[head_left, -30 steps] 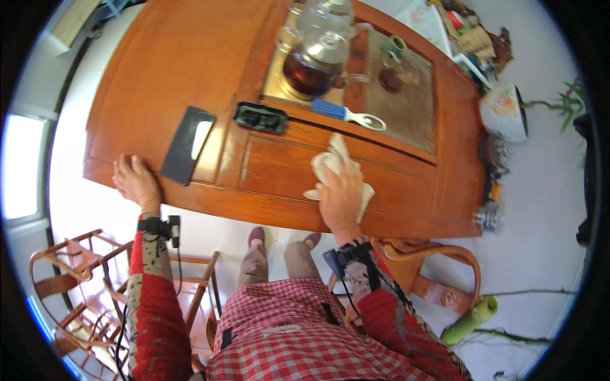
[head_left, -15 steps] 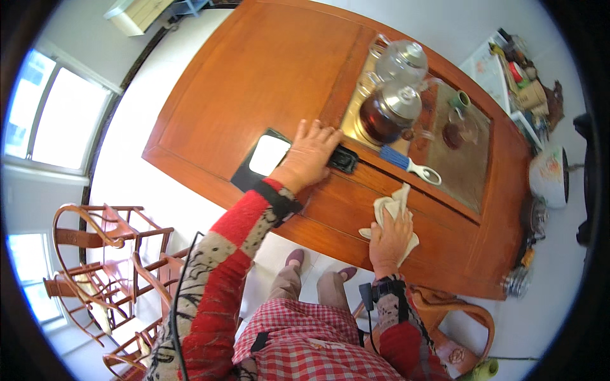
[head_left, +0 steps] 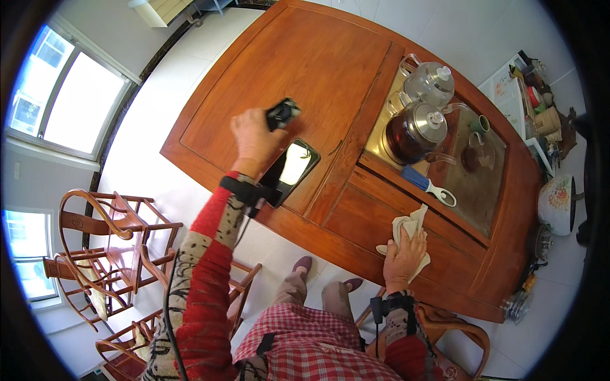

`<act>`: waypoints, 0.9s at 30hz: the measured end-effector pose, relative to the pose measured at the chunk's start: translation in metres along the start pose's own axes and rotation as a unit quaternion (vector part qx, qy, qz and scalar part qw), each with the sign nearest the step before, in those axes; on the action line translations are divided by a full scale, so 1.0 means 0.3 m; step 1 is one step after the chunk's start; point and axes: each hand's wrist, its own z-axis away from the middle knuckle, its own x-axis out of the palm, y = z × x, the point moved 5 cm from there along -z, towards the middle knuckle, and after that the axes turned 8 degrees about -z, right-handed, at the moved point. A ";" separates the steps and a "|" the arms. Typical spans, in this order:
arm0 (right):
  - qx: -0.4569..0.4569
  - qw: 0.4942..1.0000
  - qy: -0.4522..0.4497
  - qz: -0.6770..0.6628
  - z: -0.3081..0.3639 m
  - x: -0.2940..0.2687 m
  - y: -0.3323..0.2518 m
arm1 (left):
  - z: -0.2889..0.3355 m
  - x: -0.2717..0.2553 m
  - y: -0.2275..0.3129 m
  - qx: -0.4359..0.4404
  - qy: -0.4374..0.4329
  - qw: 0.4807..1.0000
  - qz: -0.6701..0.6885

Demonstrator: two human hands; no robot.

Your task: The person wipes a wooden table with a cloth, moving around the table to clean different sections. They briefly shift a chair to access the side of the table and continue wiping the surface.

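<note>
My left hand (head_left: pixel 254 136) holds a small glossy black box-like object (head_left: pixel 283 114), lifted over the left part of the wooden table (head_left: pixel 279 57); its exact kind is unclear. Just below that hand lies a black phone (head_left: pixel 297 162), its screen reflecting bright light. My right hand (head_left: pixel 405 257) presses a bunched cream cloth (head_left: pixel 412 222) against the tabletop near the front edge, fingers over it. Beyond the cloth a blue-bristled brush (head_left: pixel 419 180) with a white looped handle rests by the inset tea tray (head_left: pixel 473 197).
A glass pot of dark tea (head_left: pixel 413 136) and a clear glass kettle (head_left: pixel 431 86) stand on a gold-coloured base. Behind the brush are a green cup (head_left: pixel 481 124) and a small glass pitcher (head_left: pixel 478 152). Wooden chairs (head_left: pixel 95 232) stand at the left; another chair (head_left: pixel 464 327) is near my right arm.
My left hand has picked up the small black object and carried it left, past the phone. My right hand stays on the cloth. The view has shifted slightly.
</note>
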 end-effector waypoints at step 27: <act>0.005 1.000 0.004 -0.002 -0.004 -0.010 -0.008 | 0.336 -0.009 0.059 0.109 -0.091 0.989 -0.030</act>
